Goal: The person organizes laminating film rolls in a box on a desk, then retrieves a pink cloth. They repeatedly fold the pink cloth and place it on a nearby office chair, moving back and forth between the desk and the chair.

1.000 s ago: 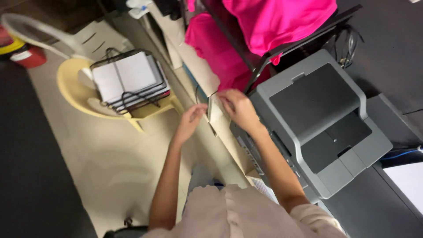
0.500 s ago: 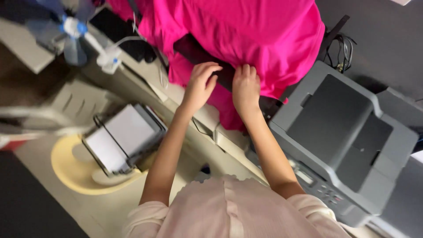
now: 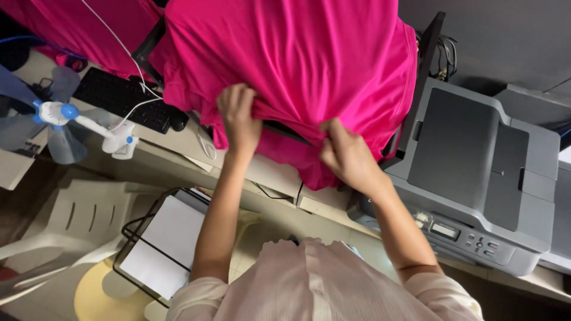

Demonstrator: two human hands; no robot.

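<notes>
Far to the left a small blue and white fan [image 3: 56, 116] stands on the desk [image 3: 178, 142]; a white cord runs up from it; beside it lies a black keyboard [image 3: 122, 100], partly under the cloth. Lower down a white plastic chair [image 3: 77, 223] stands on the floor; next to it a black wire tray [image 3: 157, 246] holds white paper and rests on a yellow chair [image 3: 101, 297].

In the middle hangs a big pink shirt [image 3: 309, 65]; it is draped over a dark frame that sticks out at the top right; the shirt spreads wide from left to right, and its lower edge hangs over the edge of the desk. More pink cloth [image 3: 71, 24] shows at the top left.

The left hand [image 3: 238, 116] is up at the left part of the lower edge; its fingers are curled shut on a bunch of the pink shirt. The right hand [image 3: 348, 154] is lower and more to the right; its fingers are also closed on the cloth, and folds run out from its grip. Both hands touch the shirt, so neither is nearer; the shirt lies above and beyond both hands, away from the person; the hem runs sideways between them, sloping down toward the right hand.

To the right a grey printer [image 3: 476, 172] sits just beside the shirt; small buttons line its front edge; black cables [image 3: 446, 56] hang behind it.
</notes>
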